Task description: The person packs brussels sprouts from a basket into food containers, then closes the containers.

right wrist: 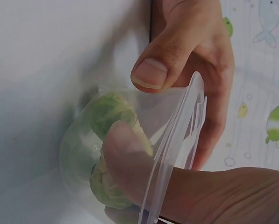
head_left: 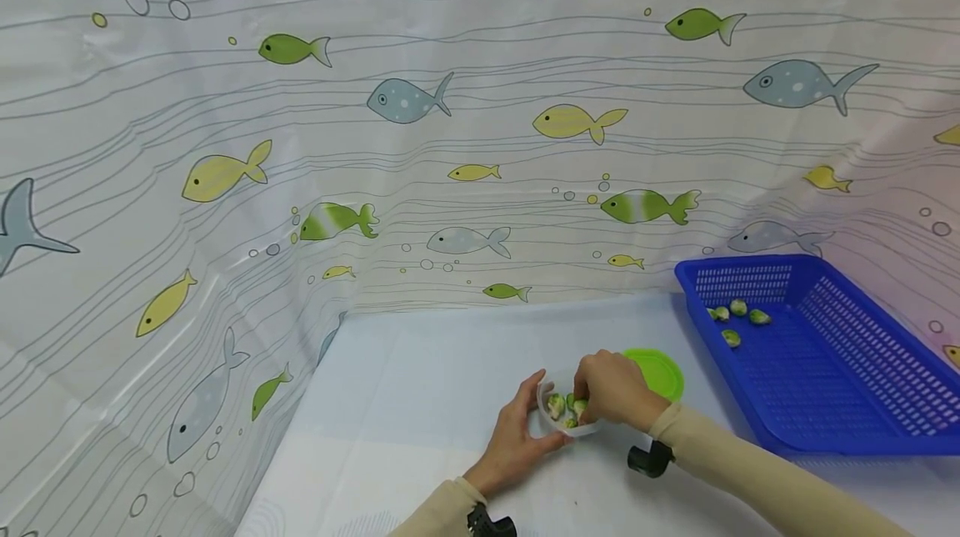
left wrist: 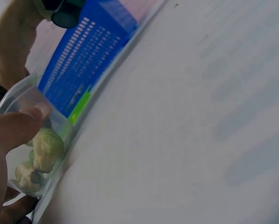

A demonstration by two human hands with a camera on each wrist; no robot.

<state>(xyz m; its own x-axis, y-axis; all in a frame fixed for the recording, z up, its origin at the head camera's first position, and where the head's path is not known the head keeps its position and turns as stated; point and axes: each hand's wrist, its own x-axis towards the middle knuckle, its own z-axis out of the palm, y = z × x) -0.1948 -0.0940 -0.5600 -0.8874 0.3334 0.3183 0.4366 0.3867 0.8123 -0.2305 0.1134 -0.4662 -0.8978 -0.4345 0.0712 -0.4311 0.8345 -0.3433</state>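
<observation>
A clear plastic container with several Brussels sprouts inside stands on the white table. My left hand grips it by the side, thumb at the near wall and fingers round the far one. From the right, my right hand reaches down over the rim. In the right wrist view, its thumb is inside the container against a sprout, seen through the clear wall; its other fingers are mostly hidden. The left wrist view shows sprouts low in the container, behind the left thumb.
A round green lid lies just behind the right hand, partly covered by it. On the right stands a large blue plastic basket with several sprouts at its far left corner. A fish-patterned curtain hangs behind the table.
</observation>
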